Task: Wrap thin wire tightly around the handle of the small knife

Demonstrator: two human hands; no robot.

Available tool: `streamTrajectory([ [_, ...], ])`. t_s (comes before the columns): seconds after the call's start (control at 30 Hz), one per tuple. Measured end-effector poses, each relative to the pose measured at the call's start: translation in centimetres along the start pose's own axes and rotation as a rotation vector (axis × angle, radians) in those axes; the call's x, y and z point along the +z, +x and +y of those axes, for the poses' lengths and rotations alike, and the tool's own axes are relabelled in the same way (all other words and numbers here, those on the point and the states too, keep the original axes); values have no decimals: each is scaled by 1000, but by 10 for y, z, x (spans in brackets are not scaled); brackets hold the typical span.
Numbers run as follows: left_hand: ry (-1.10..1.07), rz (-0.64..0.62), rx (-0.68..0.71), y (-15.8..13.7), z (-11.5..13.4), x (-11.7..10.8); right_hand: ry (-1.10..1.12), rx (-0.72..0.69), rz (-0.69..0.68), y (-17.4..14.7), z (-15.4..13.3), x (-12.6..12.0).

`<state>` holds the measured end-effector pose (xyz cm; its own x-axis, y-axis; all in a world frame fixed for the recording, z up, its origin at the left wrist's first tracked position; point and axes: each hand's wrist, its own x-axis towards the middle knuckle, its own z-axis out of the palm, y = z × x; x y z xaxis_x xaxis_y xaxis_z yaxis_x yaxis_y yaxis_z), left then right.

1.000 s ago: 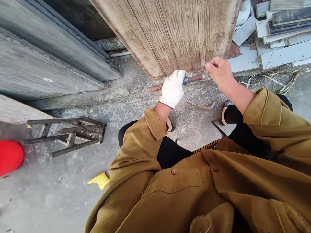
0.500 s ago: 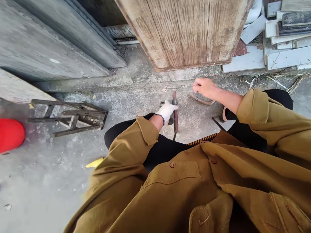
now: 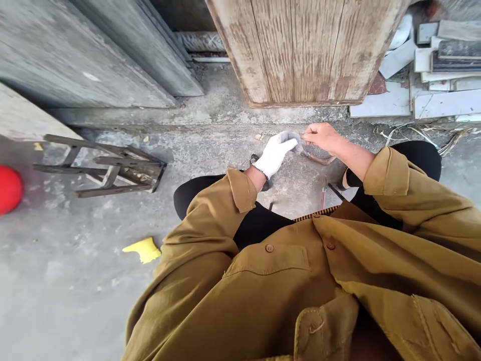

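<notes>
My left hand (image 3: 274, 153) wears a white knit glove. Its fingers curl toward the right hand, thumb and forefinger closed around something I cannot make out; the fingertips are smeared. Bare, my right hand (image 3: 323, 137) meets it with thumb and fingers pinched, and what they hold is too small to name. Just beneath the fingers is a bent, brownish metal rod (image 3: 321, 159), its left end close to the gloved fingertips. A thin reddish rod (image 3: 323, 193) shows nearer my body, between my knees.
A worn wooden panel (image 3: 300, 55) leans beyond my hands. At left lies a small wooden stool (image 3: 112, 168), with a red object (image 3: 9, 190) at the edge and a yellow piece (image 3: 145, 249) on the concrete. Stacked tiles (image 3: 447, 103) are at right; grey boards (image 3: 124, 65) stand at upper left.
My left hand has moved right and away from my body to meet the right hand. The brown rod that was beside it no longer shows there; a thin reddish rod shows farther right.
</notes>
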<state>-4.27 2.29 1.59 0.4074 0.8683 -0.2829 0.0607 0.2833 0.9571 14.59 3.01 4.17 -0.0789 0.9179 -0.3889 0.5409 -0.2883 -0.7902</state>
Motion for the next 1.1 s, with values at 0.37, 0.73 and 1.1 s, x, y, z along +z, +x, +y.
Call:
streamTrajectory([
  [0.37, -234, -77, -195, 7, 23, 20, 259, 20, -75, -5, -6, -25],
  [0.73, -153, -53, -83, 3, 38, 12, 376, -4, 67, -10, -5, -25],
  [1.1, -167, 42, -72, 3, 35, 10, 443, -34, -10, -14, -13, -26],
])
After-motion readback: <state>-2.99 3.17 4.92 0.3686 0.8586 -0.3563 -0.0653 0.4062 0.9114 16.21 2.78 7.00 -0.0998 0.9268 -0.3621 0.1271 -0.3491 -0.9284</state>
